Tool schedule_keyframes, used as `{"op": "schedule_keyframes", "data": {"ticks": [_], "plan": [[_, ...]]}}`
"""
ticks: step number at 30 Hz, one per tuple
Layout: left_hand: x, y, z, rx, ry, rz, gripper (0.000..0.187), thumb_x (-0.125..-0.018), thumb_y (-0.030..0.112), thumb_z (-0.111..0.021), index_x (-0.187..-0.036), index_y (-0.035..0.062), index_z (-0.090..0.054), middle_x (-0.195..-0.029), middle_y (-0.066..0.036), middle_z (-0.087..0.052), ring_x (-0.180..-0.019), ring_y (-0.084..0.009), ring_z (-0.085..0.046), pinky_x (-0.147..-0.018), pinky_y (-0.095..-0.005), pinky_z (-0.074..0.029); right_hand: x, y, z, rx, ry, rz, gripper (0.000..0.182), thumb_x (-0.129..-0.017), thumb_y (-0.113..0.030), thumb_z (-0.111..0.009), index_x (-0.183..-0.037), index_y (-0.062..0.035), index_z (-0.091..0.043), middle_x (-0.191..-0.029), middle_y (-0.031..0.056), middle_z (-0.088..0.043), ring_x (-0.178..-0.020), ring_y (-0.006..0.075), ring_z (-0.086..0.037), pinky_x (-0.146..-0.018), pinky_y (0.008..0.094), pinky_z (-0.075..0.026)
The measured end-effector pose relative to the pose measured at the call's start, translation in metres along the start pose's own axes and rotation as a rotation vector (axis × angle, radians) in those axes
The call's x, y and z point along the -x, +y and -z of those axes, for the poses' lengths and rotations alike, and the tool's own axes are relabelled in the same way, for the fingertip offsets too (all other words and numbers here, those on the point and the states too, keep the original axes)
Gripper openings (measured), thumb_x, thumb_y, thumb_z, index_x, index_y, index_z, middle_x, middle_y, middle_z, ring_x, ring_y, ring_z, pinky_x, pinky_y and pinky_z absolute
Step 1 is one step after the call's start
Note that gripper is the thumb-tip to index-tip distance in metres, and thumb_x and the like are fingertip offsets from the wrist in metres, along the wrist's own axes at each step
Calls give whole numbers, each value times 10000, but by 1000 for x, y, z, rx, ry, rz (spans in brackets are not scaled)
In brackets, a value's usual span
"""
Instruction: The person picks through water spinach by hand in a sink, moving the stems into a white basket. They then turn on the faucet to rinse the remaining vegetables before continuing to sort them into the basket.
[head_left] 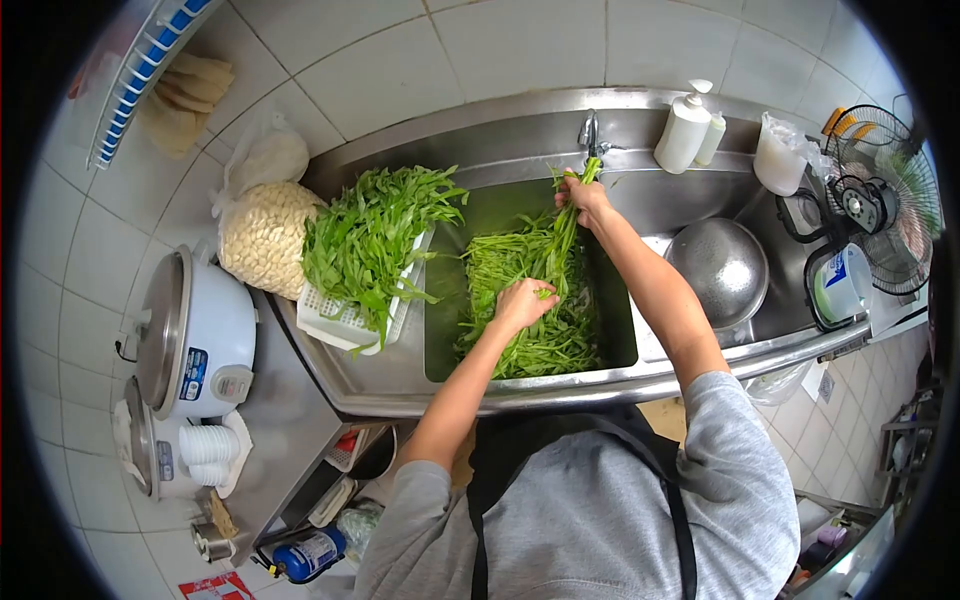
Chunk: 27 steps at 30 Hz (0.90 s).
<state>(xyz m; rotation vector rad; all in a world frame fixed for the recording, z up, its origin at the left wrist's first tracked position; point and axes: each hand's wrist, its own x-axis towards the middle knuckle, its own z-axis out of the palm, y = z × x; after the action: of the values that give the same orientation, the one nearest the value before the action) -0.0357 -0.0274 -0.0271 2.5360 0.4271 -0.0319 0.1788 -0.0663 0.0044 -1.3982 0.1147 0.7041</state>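
Long-stemmed water spinach (510,345) fills the left sink basin (450,215), leaves and stems lying in a wet heap. My right hand (585,197) is closed round the upper stems of a bunch (566,235), just below the faucet (590,132). Lower down, over the heap, my left hand (526,303) has its fingers closed on stems of the same greens. The bunch hangs between both hands, its lower part merging with the heap. More water spinach (375,235) is piled on a white plastic basket (345,320) left of the basin.
Right of the basin an upturned metal bowl (717,272) lies in the sink. Soap bottles (685,130) stand on the back ledge. A fan (880,200) is at far right. Left are a bag of pale peeled cloves (265,238) and a rice cooker (205,335).
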Motion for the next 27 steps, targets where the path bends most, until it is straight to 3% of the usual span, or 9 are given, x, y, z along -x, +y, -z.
{"op": "schedule_keyframes", "data": {"ticks": [2,7,12,14,16,17,21,23,27], "plan": [[0,4,6,50,-121,111,291,-736,373,-652,-961,190,-683,-696,-94,-644,-709,-229,-620,-698,-359,-477,-4,-1,1,-42,-5,8,299,-862,-299,-573,-846,-2,-536,-678,106,-556,-505,206,-512,-461,345,-461],[9,-27,11,-74,-150,42,317,-747,330,-635,-1028,187,-658,-613,-66,-622,-631,-194,-612,-650,-341,-476,-6,-14,16,-85,39,39,320,-839,-284,-612,-785,21,-533,-670,92,-552,-471,181,-497,-407,322,-430],[18,-59,24,282,-359,198,396,-755,322,-622,-1100,127,-618,-592,-71,-609,-523,-158,-574,-595,-312,-467,-16,-20,26,-137,38,-7,302,-843,-270,-606,-786,14,-522,-673,83,-540,-477,183,-508,-394,318,-438],[17,-60,26,288,-267,230,357,-763,343,-623,-1050,131,-642,-592,-75,-608,-513,-147,-564,-591,-328,-466,-16,-19,22,-118,58,8,295,-846,-265,-602,-777,12,-528,-662,82,-543,-475,180,-508,-394,321,-440],[17,-42,34,106,41,144,314,-764,374,-630,-963,135,-673,-606,-93,-615,-538,-158,-579,-601,-338,-468,-24,-13,20,-17,9,30,316,-872,-360,-532,-864,-45,-504,-681,101,-534,-509,222,-504,-520,475,-494],[17,-26,36,139,57,143,297,-754,404,-641,-893,147,-690,-633,-116,-625,-595,-195,-606,-626,-346,-471,-25,-12,17,-23,18,17,276,-879,-321,-533,-856,-46,-517,-686,87,-540,-513,212,-513,-498,433,-489],[1,14,20,105,-15,156,319,-759,412,-626,-960,169,-678,-664,-128,-637,-671,-261,-627,-677,-376,-478,-16,-7,-4,-76,86,92,180,-873,-217,-561,-891,-38,-562,-714,57,-573,-539,172,-547,-462,342,-456],[-10,15,3,-48,257,148,308,-770,391,-611,-976,170,-673,-671,-126,-640,-688,-283,-628,-687,-389,-479,-19,-3,-14,-43,124,101,174,-868,-208,-569,-907,-38,-570,-724,60,-585,-539,169,-552,-462,337,-451],[-18,18,14,67,203,269,271,-770,348,-601,-959,170,-679,-630,-131,-626,-678,-280,-629,-687,-391,-480,-9,-3,-20,61,182,122,229,-833,-243,-616,-846,-15,-598,-706,68,-603,-512,160,-540,-470,319,-440]]}}
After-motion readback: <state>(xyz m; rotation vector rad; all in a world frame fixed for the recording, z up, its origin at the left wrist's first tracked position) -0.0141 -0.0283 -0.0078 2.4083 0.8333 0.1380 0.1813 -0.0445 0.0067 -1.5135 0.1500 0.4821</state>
